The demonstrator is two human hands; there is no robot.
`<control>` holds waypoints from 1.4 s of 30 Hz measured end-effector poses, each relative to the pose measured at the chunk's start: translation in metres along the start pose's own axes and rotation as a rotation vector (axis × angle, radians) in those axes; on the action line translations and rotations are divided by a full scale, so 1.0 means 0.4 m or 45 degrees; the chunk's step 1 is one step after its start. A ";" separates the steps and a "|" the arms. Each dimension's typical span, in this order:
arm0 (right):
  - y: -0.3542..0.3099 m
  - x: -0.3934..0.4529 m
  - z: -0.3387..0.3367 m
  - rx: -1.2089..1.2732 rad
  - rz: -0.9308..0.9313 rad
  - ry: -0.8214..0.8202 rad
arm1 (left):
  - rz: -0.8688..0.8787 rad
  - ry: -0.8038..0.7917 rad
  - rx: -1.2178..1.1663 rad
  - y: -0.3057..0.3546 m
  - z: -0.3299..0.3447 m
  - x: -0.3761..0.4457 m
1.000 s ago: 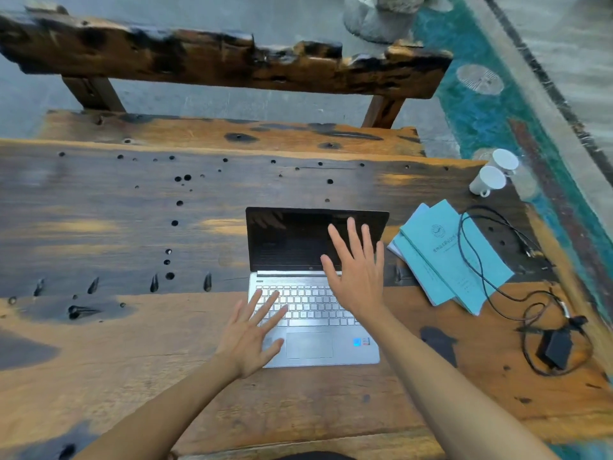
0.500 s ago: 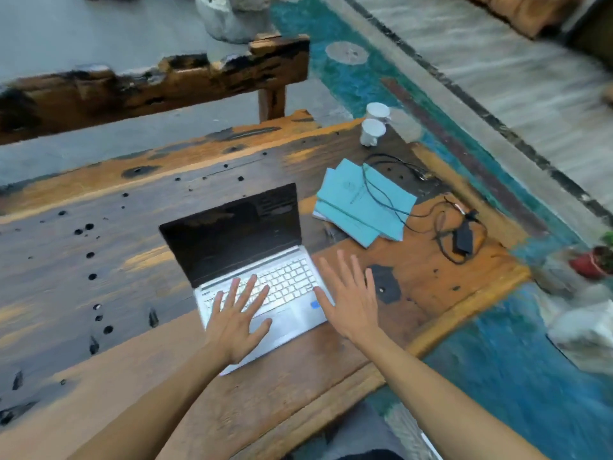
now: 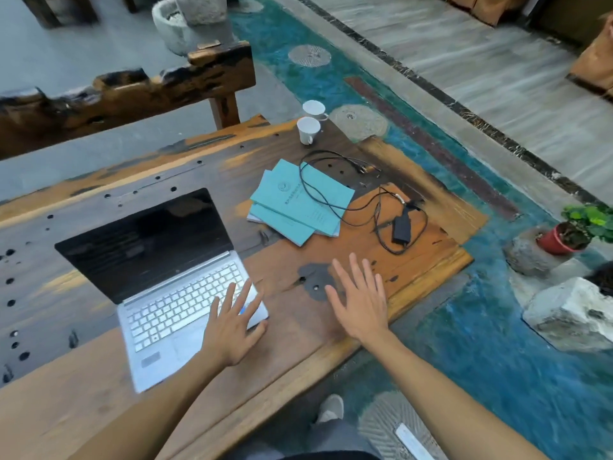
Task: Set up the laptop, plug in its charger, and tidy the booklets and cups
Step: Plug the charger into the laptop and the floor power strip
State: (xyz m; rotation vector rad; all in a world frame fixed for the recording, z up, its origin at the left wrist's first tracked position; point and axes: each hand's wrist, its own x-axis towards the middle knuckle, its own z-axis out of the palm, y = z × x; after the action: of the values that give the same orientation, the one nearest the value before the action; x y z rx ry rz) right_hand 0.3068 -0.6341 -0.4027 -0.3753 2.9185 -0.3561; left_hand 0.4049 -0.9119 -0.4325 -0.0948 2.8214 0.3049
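My left hand point(image 3: 232, 330) lies flat with fingers spread on the near right corner of the silver laptop point(image 3: 172, 293), grasping nothing, the thumb at the laptop's right edge. My right hand point(image 3: 360, 300) is released too, fingers straight and fanned, over the wooden surface point(image 3: 83, 403) just right of the laptop; I cannot tell whether it touches the wood. The laptop stands open with a dark screen, turned at an angle. Farther off and to the right I see a loose stack of teal booklets point(image 3: 298, 204), fanned unevenly. A black charger cable point(image 3: 335, 180) loops across the top booklet and runs right to the charger brick point(image 3: 402, 225), which lies on the surface near its right edge, cable coiled around it. At the far right corner two white cups point(image 3: 310, 126) stand just beside each other. Beyond the surface is a rough wooden bench point(image 3: 132, 91), and on the floor to the right a potted plant point(image 3: 577, 230) sits on a stone.
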 end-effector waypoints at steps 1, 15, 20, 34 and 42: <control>0.039 0.001 -0.008 0.018 0.012 -0.009 | 0.009 -0.023 0.011 0.034 0.006 0.015; 0.423 0.018 -0.049 0.234 0.218 -0.078 | 0.011 -0.131 0.101 0.297 -0.021 0.178; 0.455 0.063 -0.062 0.306 0.234 -0.053 | -0.010 -0.122 0.085 0.308 -0.040 0.283; 0.459 0.510 -0.132 0.341 0.150 -0.021 | -0.190 -0.083 -0.154 0.281 -0.102 0.598; 0.452 0.735 -0.170 0.288 0.119 -0.043 | -0.186 0.097 -0.241 0.252 -0.195 0.877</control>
State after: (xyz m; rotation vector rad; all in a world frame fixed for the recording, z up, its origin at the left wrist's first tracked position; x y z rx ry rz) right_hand -0.0281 -0.5289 -0.4264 -0.2083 2.8103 -0.6506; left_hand 0.0386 -0.8421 -0.4460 -0.3587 2.8336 0.5443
